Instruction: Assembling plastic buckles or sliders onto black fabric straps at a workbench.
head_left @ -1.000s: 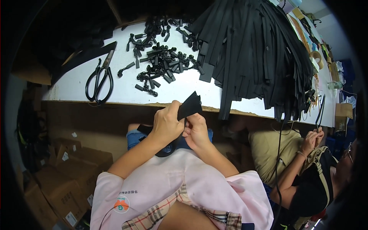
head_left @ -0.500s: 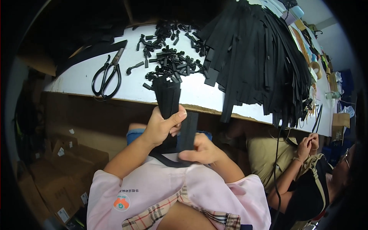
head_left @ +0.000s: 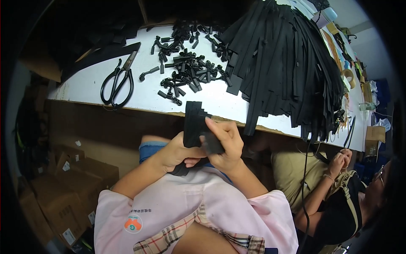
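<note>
A: What sits at the centre of the frame?

B: A bundle of black straps [head_left: 195, 122], held upright just below the table edge, its stepped top ends overlapping the white table [head_left: 84, 86].

A: How do the hands hold it?

B: The left hand [head_left: 175, 150] is wrapped around the lower part of the bundle, fingers closed on it. The right hand [head_left: 224, 144] grips the same bundle from the right, its thumb pressed against the strap faces near the top. Both hands touch the straps and each other.

A: What lies just beyond?

B: Above the bundle, in the upper middle, a scatter of small black clips [head_left: 186, 70] on the table. To its right, a large heap of long black straps [head_left: 287, 63] fans out and hangs over the table's front edge.

A: And farther out?

B: Black scissors [head_left: 117, 82] lie at upper left, blades shut, well apart from the hands. Cardboard boxes [head_left: 63, 186] stand under the table at lower left. At lower right another person's hands [head_left: 341, 158] are clasped on a thin black strap, apart from the wearer's own.
</note>
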The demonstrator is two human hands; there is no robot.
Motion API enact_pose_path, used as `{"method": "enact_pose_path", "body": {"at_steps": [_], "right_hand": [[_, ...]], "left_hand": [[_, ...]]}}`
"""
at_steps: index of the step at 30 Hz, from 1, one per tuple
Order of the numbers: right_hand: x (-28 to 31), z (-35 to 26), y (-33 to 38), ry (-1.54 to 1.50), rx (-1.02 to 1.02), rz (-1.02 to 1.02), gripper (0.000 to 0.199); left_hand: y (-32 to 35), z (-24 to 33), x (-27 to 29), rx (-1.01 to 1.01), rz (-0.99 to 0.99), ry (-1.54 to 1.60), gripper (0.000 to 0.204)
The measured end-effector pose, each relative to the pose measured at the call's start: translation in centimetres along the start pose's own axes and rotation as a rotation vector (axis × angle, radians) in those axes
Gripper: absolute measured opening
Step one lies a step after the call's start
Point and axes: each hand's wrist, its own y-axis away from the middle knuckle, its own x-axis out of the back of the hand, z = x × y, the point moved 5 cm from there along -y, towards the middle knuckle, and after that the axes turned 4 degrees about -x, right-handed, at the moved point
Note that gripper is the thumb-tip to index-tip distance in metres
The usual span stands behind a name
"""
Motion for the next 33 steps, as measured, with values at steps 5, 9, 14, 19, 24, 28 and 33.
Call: {"method": "enact_pose_path", "body": {"at_steps": [5,9,14,19,24,28,33], "right_hand": [[-0.7,3.0,1.5,-0.719,-0.792,-0.116,0.009],[-1.0,2.6,0.5,-0.922,-0.713,-0.222,0.008],[-1.8,2.2,-0.2,-0.965,-0.701,-0.368,0.006],[-1.7,0.3,-1.1,-0.211,0.013,-0.307,0.016],[-2.2,-0.4,-1.3,-0.005,0.232,-0.287,0.021],[-2.5,-0.5,-1.7,0.011,0.308,-0.318,0.019],[-4.2,-3.7,0.2,0.019,0.527,-0.449,0.012]], "left_hand": [[0.3,1.9,0.8,-0.429,0.218,-0.292,0.019],[0.2,2.0,0.2,-0.492,0.159,-0.382,0.018],[0.7,1.8,0.4,-0.285,0.173,-0.110,0.021],[1.2,2.1,1.1,-0.318,0.392,-0.144,0.015],[1.3,1.8,1.5,-0.289,0.434,-0.124,0.017],[1.3,1.5,1.9,-0.279,0.490,-0.096,0.019],[-0.1,0.3,4.5,-0.259,0.478,-0.271,0.024]]}}
